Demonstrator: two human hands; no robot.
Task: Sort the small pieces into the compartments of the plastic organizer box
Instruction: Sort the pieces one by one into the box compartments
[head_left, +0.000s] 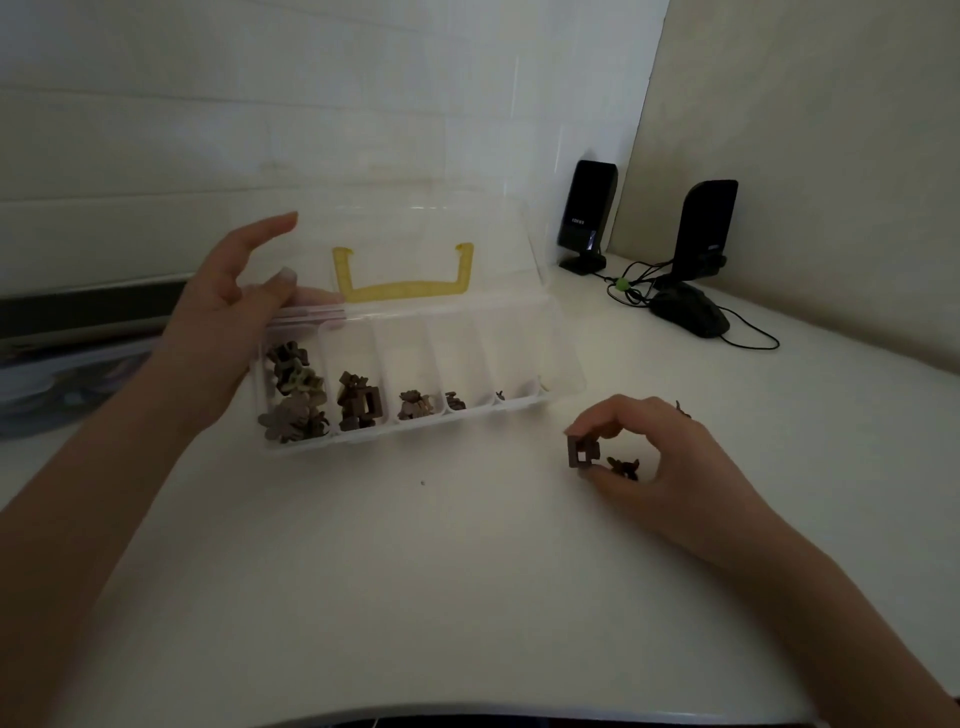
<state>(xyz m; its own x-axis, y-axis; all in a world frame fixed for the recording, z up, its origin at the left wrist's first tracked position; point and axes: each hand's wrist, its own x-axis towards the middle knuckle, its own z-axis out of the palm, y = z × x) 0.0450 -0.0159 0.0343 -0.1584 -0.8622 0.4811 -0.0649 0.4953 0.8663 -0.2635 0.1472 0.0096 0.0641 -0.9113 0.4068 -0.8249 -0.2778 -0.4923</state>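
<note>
right hand (631, 449) pinching square brown frame piece (583, 453) just above worktop (415, 571), mid-pick; next, probably carry to organizer box (519, 402), second compartment from left, matching squares. left hand (236, 317) relaxed, fingers touching box's far-left rim.

One head-worn wide-angle view looks forward and down, close over the white table (415, 571)

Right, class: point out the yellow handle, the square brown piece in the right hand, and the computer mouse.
yellow handle (405, 291): head view, middle of its lower bar.
square brown piece (577, 453): head view, its front face.
computer mouse (688, 310): head view, top of its shell.
</note>
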